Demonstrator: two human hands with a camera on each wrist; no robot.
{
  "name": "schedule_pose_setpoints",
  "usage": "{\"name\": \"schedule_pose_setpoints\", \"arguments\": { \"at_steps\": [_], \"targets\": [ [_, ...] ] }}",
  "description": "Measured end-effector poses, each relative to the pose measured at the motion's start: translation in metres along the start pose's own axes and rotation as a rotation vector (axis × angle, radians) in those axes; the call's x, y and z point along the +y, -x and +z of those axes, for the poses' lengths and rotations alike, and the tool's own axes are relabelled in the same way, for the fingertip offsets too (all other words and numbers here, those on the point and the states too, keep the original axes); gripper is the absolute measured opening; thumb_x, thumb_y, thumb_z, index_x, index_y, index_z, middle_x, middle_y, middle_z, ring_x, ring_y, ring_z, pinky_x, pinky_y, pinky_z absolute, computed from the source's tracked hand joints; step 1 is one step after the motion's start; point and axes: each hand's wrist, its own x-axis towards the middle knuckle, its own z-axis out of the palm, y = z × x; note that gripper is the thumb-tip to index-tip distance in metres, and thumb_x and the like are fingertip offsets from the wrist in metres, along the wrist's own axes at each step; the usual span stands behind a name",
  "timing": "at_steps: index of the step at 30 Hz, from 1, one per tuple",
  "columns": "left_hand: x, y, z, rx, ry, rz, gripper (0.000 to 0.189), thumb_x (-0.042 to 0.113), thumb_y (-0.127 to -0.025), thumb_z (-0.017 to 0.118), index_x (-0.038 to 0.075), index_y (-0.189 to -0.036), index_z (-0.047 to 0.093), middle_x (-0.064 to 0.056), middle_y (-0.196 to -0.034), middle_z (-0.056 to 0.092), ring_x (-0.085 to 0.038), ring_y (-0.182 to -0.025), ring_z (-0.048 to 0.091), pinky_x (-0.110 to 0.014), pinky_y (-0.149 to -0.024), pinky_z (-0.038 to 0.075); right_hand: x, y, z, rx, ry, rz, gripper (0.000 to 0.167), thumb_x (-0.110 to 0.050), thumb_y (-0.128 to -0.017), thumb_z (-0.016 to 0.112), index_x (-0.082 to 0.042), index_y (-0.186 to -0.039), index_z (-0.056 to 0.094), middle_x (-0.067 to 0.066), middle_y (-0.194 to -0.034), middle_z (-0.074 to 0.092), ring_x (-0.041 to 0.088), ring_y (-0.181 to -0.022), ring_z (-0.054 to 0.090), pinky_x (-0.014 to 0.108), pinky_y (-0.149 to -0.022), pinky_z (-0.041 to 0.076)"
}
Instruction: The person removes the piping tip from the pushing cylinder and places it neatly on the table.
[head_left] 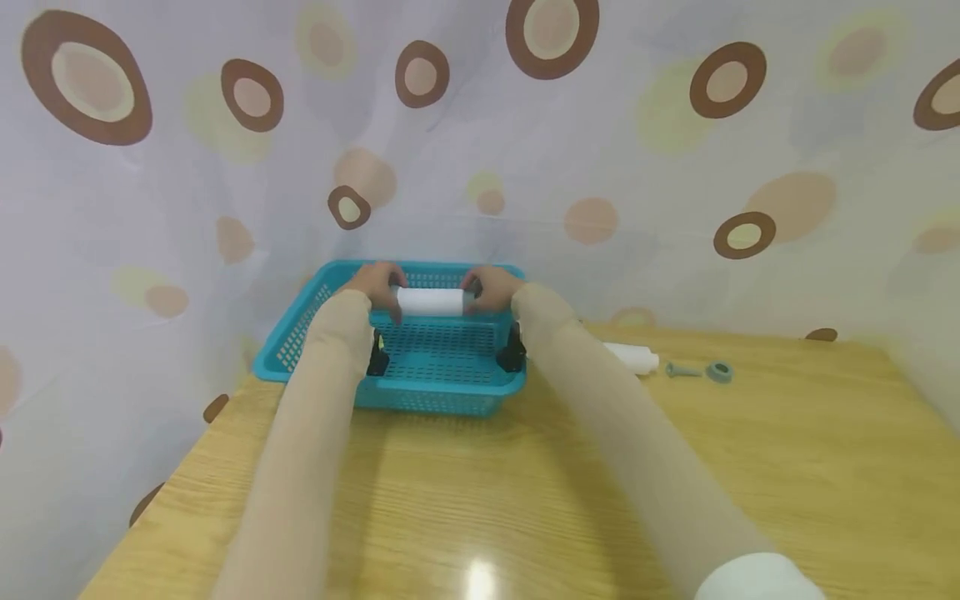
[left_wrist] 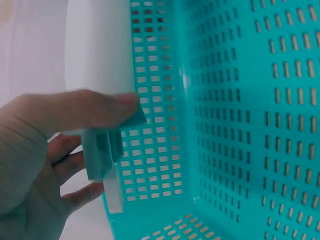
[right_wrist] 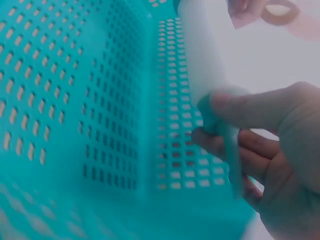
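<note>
A white cylinder (head_left: 431, 302) with grey-green end pieces (left_wrist: 102, 145) lies level between the two hands, above the back part of a turquoise basket (head_left: 442, 389). My left hand (head_left: 378, 282) grips its left end, thumb laid across the end piece in the left wrist view. At the other end, my right hand (head_left: 493, 288) pinches the right end piece (right_wrist: 212, 117) between thumb and fingers. A flat tab (left_wrist: 114, 192) sticks out past the left end piece. In the right wrist view a similar tab (right_wrist: 233, 162) hangs beside the fingers.
Right of the basket on the wooden table (head_left: 465, 500) lie a second white cylinder (head_left: 633, 358) with a narrow tip, a grey screw-like part (head_left: 683, 370) and a grey ring (head_left: 719, 372). The right forearm partly hides that cylinder. A patterned curtain (head_left: 465, 125) hangs behind the table.
</note>
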Motion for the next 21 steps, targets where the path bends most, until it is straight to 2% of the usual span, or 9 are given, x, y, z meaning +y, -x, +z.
{"name": "schedule_pose_setpoints", "arguments": {
  "at_steps": [3, 9, 17, 21],
  "targets": [
    [0.005, 0.000, -0.002, 0.015, 0.032, 0.033, 0.061, 0.002, -0.070, 0.081, 0.001, -0.125, 0.055, -0.020, -0.130, 0.054, -0.035, -0.116, 0.052, -0.050, -0.098, 0.046, 0.004, 0.009, -0.014, 0.012, -0.021, -0.012, 0.046, -0.012, -0.087, 0.069, 0.003, -0.127, 0.053, 0.020, -0.129, 0.057, 0.032, -0.120, 0.054, 0.041, -0.102, 0.045],
    [0.025, 0.001, 0.002, 0.053, 0.103, 0.154, 0.061, 0.008, -0.072, 0.080, 0.000, -0.127, 0.053, -0.021, -0.128, 0.055, -0.035, -0.114, 0.055, -0.050, -0.097, 0.047, 0.028, 0.031, -0.033, 0.045, -0.098, -0.014, 0.047, -0.012, -0.088, 0.068, 0.007, -0.129, 0.052, 0.024, -0.128, 0.057, 0.035, -0.120, 0.054, 0.043, -0.103, 0.044],
    [0.055, -0.003, 0.011, 0.117, 0.194, 0.253, 0.055, 0.012, -0.075, 0.079, 0.001, -0.123, 0.055, -0.019, -0.123, 0.058, -0.033, -0.112, 0.057, -0.049, -0.097, 0.048, 0.065, 0.056, -0.054, 0.076, -0.385, 0.033, 0.046, -0.009, -0.089, 0.066, 0.005, -0.130, 0.052, 0.025, -0.125, 0.060, 0.032, -0.115, 0.057, 0.046, -0.104, 0.043],
    [0.067, -0.007, 0.020, 0.151, 0.245, 0.325, 0.053, 0.014, -0.077, 0.078, 0.000, -0.123, 0.056, -0.020, -0.120, 0.059, -0.033, -0.111, 0.057, -0.048, -0.096, 0.048, 0.079, 0.072, -0.064, 0.094, -0.518, 0.044, 0.045, -0.008, -0.092, 0.063, 0.004, -0.133, 0.050, 0.026, -0.124, 0.060, 0.027, -0.103, 0.064, 0.049, -0.105, 0.042]
  ]
}}
